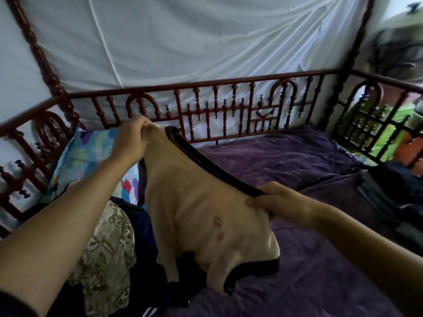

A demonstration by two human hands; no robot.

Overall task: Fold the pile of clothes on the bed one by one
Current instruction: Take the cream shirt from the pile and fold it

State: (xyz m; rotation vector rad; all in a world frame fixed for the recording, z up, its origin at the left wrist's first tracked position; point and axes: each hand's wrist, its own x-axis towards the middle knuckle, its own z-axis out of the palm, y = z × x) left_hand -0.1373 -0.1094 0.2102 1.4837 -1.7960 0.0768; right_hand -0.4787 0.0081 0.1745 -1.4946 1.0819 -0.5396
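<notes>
A cream garment with dark trim [201, 213] hangs stretched between my two hands above the bed. My left hand [131, 139] pinches its upper left corner near the rail. My right hand [278, 202] grips the dark-trimmed edge lower and to the right. The garment's lower end droops onto the purple bedcover [309, 271]. Under and left of it lies the pile of clothes: a beige patterned piece [107, 248] and a dark navy garment with white stripes [146, 294].
A dark red wooden railing [217, 108] runs around the bed, with white fabric behind it. A colourful pillow [87, 152] leans at the left. Dark clothes or a bag [393, 197] lie at the right edge.
</notes>
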